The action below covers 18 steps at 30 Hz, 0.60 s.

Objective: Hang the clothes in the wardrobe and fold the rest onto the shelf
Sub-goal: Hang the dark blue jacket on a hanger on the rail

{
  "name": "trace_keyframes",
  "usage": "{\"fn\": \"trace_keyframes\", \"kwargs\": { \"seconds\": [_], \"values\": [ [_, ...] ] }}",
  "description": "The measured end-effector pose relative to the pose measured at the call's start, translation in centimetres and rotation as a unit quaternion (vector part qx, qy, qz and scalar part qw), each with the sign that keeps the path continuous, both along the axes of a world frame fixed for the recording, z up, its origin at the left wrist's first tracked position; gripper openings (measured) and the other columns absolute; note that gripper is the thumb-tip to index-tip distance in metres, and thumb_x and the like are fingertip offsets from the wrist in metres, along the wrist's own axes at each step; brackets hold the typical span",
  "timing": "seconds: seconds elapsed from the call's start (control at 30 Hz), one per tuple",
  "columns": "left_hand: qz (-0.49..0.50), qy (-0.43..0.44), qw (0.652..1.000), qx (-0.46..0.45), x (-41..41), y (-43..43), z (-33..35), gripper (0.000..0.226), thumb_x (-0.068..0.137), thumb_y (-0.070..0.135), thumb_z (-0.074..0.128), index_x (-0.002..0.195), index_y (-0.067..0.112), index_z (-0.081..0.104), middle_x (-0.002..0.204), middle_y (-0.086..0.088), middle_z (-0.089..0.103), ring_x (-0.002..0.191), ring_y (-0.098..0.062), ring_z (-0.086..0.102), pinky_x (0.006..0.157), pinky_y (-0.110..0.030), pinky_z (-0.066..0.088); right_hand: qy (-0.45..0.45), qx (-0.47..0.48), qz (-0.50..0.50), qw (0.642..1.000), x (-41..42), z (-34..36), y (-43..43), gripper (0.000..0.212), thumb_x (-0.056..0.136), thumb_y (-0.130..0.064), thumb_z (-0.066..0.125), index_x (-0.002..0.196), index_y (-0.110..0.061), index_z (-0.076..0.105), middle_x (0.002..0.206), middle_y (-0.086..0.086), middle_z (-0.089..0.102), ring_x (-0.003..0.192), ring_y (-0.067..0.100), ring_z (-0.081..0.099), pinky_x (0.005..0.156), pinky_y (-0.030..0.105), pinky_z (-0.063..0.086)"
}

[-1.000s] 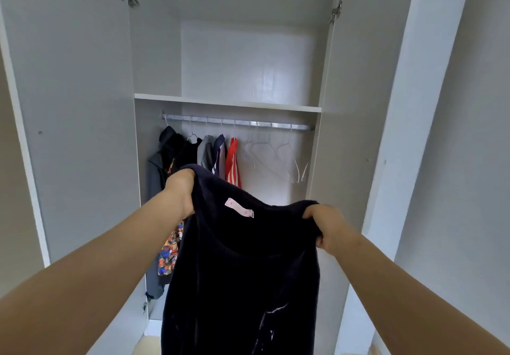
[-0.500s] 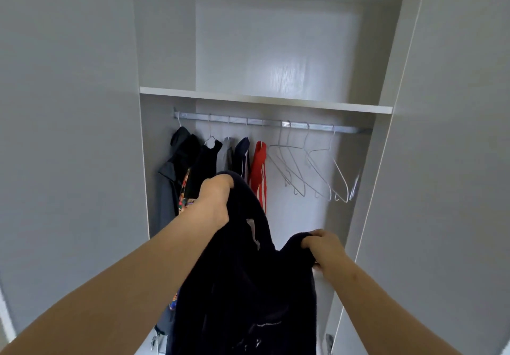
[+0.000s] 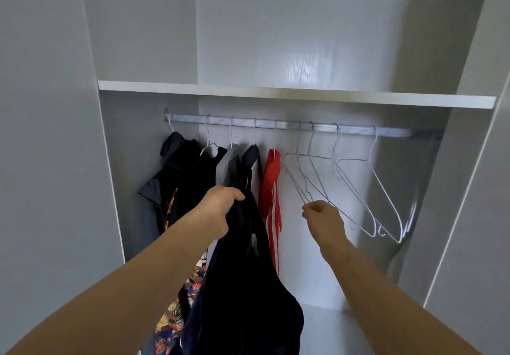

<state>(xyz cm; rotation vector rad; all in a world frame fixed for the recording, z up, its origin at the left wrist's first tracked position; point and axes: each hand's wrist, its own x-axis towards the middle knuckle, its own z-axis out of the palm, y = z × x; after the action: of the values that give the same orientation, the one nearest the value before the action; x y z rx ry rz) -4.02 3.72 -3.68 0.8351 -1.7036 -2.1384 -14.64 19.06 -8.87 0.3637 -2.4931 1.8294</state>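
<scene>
Your left hand [image 3: 220, 208] clenched the dark garment [image 3: 242, 285] at centre frame; your right hand [image 3: 325, 218] pinched an empty wire hanger [image 3: 293, 182]; you needed to lift its hook off the rail [image 3: 289, 125].

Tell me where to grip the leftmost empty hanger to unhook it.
Take the leftmost empty hanger by its neck, under the hook, from the right front: the hook just rests over the rail, so it lifts off. The right hand pinches its low wire; the left hand holds the dark garment.

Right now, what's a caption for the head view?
Left hand grips dark garment; right hand pinches empty hanger on the rail.
</scene>
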Motion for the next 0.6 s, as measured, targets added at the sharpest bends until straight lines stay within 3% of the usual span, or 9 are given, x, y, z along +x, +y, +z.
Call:
{"fn": "trace_keyframes", "kwargs": {
  "seconds": [0.13, 0.23, 0.3, 0.37, 0.43, 0.5, 0.6],
  "values": [
    [0.025, 0.009, 1.000, -0.004, -5.7, -1.9, 0.1, 0.011, 0.090, 0.005, 0.052, 0.101, 0.005, 0.055, 0.092, -0.017, 0.061, 0.081, -0.031, 0.059, 0.060, -0.037, 0.048, 0.014, 0.011, -0.024, 1.000, -6.4, 0.5, -1.5, 0.035, 0.085, 0.002, 0.041, 0.111, -0.011, 0.060, 0.088, 0.001, 0.062, 0.066, 0.011, 0.055, 0.052, 0.021, 0.038],
    [0.035, 0.005, 0.999, 0.022, -8.6, -3.1, 0.0, 0.011, 0.090, 0.006, 0.052, 0.099, 0.003, 0.058, 0.093, -0.018, 0.062, 0.080, -0.031, 0.061, 0.055, -0.036, 0.049, 0.027, 0.061, -0.033, 0.997, -10.4, 0.1, -2.5, 0.038, 0.084, -0.005, 0.045, 0.118, -0.015, 0.058, 0.111, 0.013, 0.062, 0.091, 0.030, 0.062, 0.068, 0.030, 0.047],
    [0.042, 0.001, 0.998, 0.051, -10.0, -3.8, -0.4, 0.013, 0.090, 0.008, 0.053, 0.100, 0.001, 0.059, 0.094, -0.019, 0.062, 0.080, -0.032, 0.061, 0.055, -0.038, 0.049, 0.028, 0.081, -0.021, 0.996, -12.4, -0.4, -3.2, 0.042, 0.086, -0.007, 0.047, 0.126, -0.015, 0.052, 0.121, 0.017, 0.057, 0.096, 0.032, 0.060, 0.077, 0.035, 0.049],
    [0.044, -0.013, 0.996, 0.081, -11.2, -4.6, -0.6, 0.015, 0.089, 0.009, 0.055, 0.100, -0.001, 0.059, 0.096, -0.019, 0.062, 0.081, -0.033, 0.060, 0.056, -0.041, 0.048, 0.016, 0.068, 0.016, 0.997, -13.8, -0.8, -3.9, 0.049, 0.087, -0.002, 0.044, 0.135, -0.015, 0.044, 0.130, 0.017, 0.051, 0.088, 0.025, 0.057, 0.067, 0.028, 0.049],
    [0.045, -0.030, 0.991, 0.122, -12.2, -5.3, -0.6, 0.013, 0.087, 0.008, 0.057, 0.095, -0.002, 0.059, 0.093, -0.020, 0.061, 0.079, -0.034, 0.059, 0.056, -0.044, 0.047, -0.002, 0.040, 0.034, 0.999, -14.7, -1.0, -4.6, 0.056, 0.088, 0.006, 0.039, 0.139, -0.015, 0.038, 0.121, 0.017, 0.055, 0.082, 0.021, 0.055, 0.052, 0.020, 0.041],
    [0.050, -0.042, 0.986, 0.155, -13.0, -5.9, -0.5, 0.009, 0.087, 0.007, 0.057, 0.089, -0.002, 0.058, 0.089, -0.021, 0.060, 0.077, -0.034, 0.059, 0.056, -0.045, 0.046, -0.038, 0.006, 0.035, 0.999, -15.5, -1.0, -5.1, 0.060, 0.087, 0.010, 0.037, 0.141, -0.017, 0.034, 0.090, 0.010, 0.057, 0.068, 0.020, 0.055, 0.047, 0.022, 0.038],
    [0.054, -0.045, 0.981, 0.179, -14.1, -7.1, -0.6, 0.009, 0.086, 0.005, 0.056, 0.087, -0.003, 0.058, 0.088, -0.021, 0.060, 0.077, -0.035, 0.059, 0.061, -0.046, 0.046, -0.136, -0.058, 0.048, 0.988, -16.6, -0.7, -6.1, 0.050, 0.089, 0.006, 0.040, 0.132, -0.019, 0.040, 0.071, 0.008, 0.052, 0.048, 0.016, 0.044, 0.040, 0.022, 0.034]
  ]
}}
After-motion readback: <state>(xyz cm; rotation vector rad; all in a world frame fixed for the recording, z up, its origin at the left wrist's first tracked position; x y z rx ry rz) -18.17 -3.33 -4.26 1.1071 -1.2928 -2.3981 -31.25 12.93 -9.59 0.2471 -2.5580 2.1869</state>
